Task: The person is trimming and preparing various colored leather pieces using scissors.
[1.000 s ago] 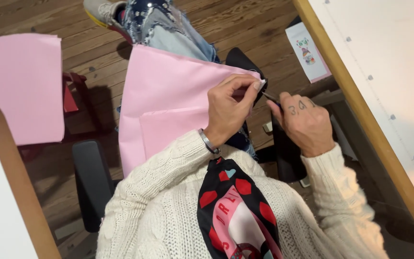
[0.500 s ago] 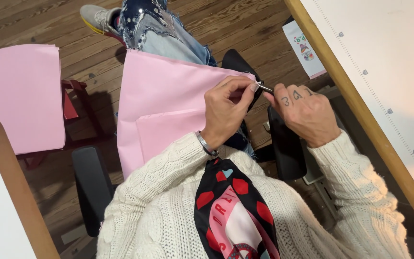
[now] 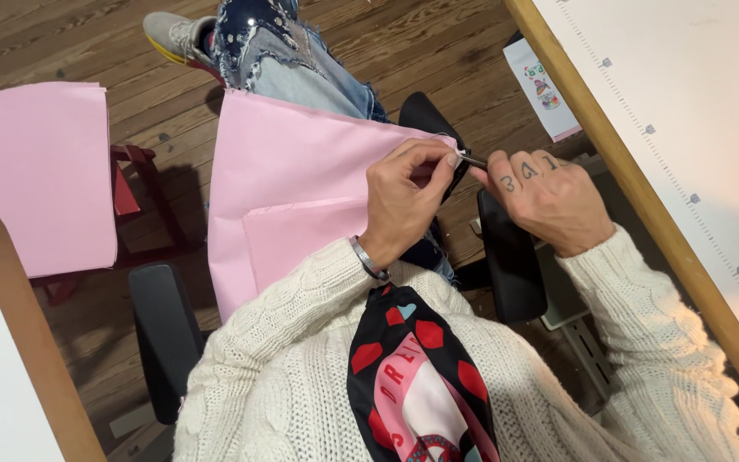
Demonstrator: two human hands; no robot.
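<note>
A sheet of pink fabric (image 3: 301, 188) lies over my lap and legs. My left hand (image 3: 404, 201) pinches its upper right edge between thumb and fingers. Close to the right, my right hand (image 3: 549, 201) holds a thin metal tool, perhaps a needle or pin (image 3: 470, 160), whose tip meets the fabric edge at my left fingertips. A silver bracelet sits on my left wrist. I wear a cream knit sweater and a black scarf with red hearts.
A second pink fabric piece (image 3: 32, 171) lies on a red stool at the left. A white table with a wooden edge (image 3: 643, 214) runs along the right. I sit in a black chair with armrests (image 3: 160, 334) on a wooden floor. A small printed card (image 3: 545, 90) lies by the table.
Both hands have stayed together at the fabric's edge. My right hand shifted slightly, knuckles turned more toward the camera, drawing the thin tool at the edge.
</note>
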